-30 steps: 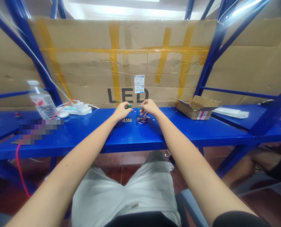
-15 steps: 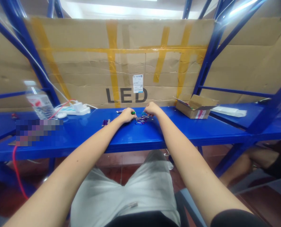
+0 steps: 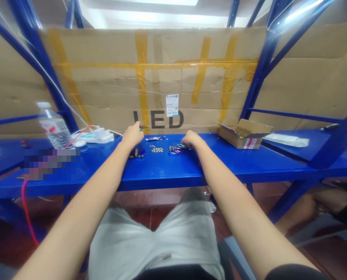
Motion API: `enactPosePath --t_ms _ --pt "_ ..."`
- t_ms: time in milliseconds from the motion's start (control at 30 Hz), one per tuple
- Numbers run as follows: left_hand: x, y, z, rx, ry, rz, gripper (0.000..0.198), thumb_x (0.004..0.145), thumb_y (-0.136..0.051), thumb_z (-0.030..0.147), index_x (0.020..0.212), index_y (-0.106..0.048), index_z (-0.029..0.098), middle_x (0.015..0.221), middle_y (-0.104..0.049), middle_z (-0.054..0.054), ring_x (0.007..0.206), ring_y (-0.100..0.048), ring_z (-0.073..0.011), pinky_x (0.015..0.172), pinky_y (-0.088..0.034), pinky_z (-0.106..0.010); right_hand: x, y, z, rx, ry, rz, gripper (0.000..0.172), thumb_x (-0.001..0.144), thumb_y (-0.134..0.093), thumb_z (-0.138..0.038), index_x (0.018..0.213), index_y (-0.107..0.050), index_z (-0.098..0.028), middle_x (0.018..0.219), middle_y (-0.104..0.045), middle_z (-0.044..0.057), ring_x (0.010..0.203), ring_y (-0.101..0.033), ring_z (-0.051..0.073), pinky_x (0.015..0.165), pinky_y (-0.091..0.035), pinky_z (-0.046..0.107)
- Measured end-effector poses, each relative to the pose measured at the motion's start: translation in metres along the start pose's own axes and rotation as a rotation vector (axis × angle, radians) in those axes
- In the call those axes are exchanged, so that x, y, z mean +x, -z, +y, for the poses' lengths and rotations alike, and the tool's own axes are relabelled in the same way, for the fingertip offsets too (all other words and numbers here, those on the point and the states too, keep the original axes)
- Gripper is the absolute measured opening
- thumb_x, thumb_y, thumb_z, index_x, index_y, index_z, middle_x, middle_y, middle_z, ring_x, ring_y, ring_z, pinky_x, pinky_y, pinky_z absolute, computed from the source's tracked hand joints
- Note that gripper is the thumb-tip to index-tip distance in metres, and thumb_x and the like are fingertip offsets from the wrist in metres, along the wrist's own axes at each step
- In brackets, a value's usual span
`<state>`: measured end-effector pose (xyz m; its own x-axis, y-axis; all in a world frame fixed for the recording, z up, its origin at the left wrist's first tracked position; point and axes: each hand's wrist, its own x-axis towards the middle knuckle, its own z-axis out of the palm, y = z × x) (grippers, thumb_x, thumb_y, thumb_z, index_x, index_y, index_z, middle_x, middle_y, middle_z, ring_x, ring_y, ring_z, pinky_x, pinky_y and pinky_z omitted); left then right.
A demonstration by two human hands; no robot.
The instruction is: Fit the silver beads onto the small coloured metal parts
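My left hand (image 3: 133,135) is closed on a small green piece (image 3: 140,130) that shows only in part beside its fingers. Just below it, several short dark and silver tubes (image 3: 137,154) lie side by side on the blue table. Farther right, my right hand (image 3: 193,139) reaches down with bent fingers and pinches a green carabiner (image 3: 181,146); the fingertips are partly hidden. Blue and purple carabiners (image 3: 174,153) lie beside that hand. Between the hands sit several small silvery metal parts (image 3: 157,149), and behind them thin metallic tubes (image 3: 155,139).
An open cardboard box (image 3: 240,134) stands at the right, near a white packet (image 3: 290,140). At the left are a water bottle (image 3: 55,126), a power strip (image 3: 93,135) and a red cable (image 3: 26,210). A cardboard panel (image 3: 115,89) closes off the back. Another person's leg (image 3: 302,204) shows at right.
My left hand has moved left with the green piece, from the middle toward the tubes, uncovering the silvery parts. My right hand has shifted slightly right and down over the carabiners.
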<state>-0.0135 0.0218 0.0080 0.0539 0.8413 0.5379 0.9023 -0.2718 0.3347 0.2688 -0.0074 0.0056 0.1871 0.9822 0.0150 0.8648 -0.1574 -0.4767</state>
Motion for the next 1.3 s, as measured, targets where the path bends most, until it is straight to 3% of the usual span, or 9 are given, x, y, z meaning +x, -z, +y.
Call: enactPosePath --t_ms 67,200,367,533,700,1000,1300 --pt "0.002 0.013 -0.017 0.163 0.106 -0.044 0.033 0.072 -0.063 0.019 0.104 -0.069 0.015 0.099 -0.072 -0.024 0.093 -0.068 -0.0377 0.079 -0.050 -0.042 0.001 -0.001 0.001 0.020 0.000 0.015 0.008 0.072 -0.075 -0.018 0.074 -0.070 -0.011 0.050 -0.061 0.008 0.050 -0.063 0.022 0.051 -0.051 0.030" --pt "0.006 0.020 -0.039 0.327 0.251 -0.375 0.016 0.054 -0.071 0.016 0.070 -0.070 0.017 0.060 -0.066 -0.017 0.072 -0.069 -0.0366 0.065 -0.051 -0.039 0.003 -0.002 0.001 0.056 0.007 0.037 0.013 0.074 -0.075 -0.021 0.079 -0.070 -0.011 0.052 -0.062 0.008 0.049 -0.063 0.022 0.051 -0.051 0.031" --pt "0.002 0.014 -0.035 0.224 0.301 -0.513 0.018 0.051 -0.072 0.023 0.067 -0.071 0.017 0.051 -0.062 -0.015 0.057 -0.066 -0.0370 0.054 -0.051 -0.044 0.004 -0.003 0.000 0.080 0.019 0.028 0.013 0.074 -0.073 -0.022 0.081 -0.069 -0.011 0.053 -0.062 0.008 0.050 -0.062 0.022 0.051 -0.051 0.031" --pt "-0.006 0.014 -0.026 0.063 0.306 -0.498 0.018 0.057 -0.073 0.030 0.067 -0.067 0.016 0.053 -0.061 -0.013 0.053 -0.065 -0.0341 0.051 -0.051 -0.043 0.006 -0.004 0.000 0.098 0.030 0.037 0.015 0.074 -0.073 -0.022 0.084 -0.069 -0.011 0.052 -0.062 0.007 0.051 -0.062 0.022 0.051 -0.050 0.030" --pt "-0.010 0.020 -0.018 -0.006 0.360 -0.552 0.022 0.057 -0.078 0.033 0.066 -0.064 0.018 0.066 -0.066 -0.012 0.062 -0.066 -0.0302 0.057 -0.052 -0.039 0.004 -0.004 -0.001 0.107 0.021 0.028 0.018 0.075 -0.074 -0.024 0.085 -0.069 -0.011 0.053 -0.062 0.008 0.050 -0.062 0.023 0.051 -0.050 0.031" --pt "-0.012 0.016 -0.015 -0.015 0.153 -0.584 0.015 0.055 -0.074 0.033 0.065 -0.070 0.022 0.060 -0.061 -0.007 0.053 -0.054 -0.0208 0.050 -0.045 -0.031 0.002 -0.004 -0.003 0.095 0.033 0.003 0.017 0.076 -0.070 -0.022 0.088 -0.069 -0.009 0.053 -0.062 0.008 0.049 -0.061 0.022 0.049 -0.049 0.031" --pt "-0.017 0.029 -0.002 0.036 0.208 -0.777 0.019 0.073 -0.063 0.027 0.090 -0.069 0.021 0.074 -0.059 -0.004 0.055 -0.049 -0.0144 0.054 -0.049 -0.028 0.001 -0.005 -0.003 0.106 0.023 -0.014 0.018 0.078 -0.070 -0.024 0.087 -0.069 -0.008 0.054 -0.061 0.008 0.049 -0.059 0.020 0.050 -0.048 0.029"
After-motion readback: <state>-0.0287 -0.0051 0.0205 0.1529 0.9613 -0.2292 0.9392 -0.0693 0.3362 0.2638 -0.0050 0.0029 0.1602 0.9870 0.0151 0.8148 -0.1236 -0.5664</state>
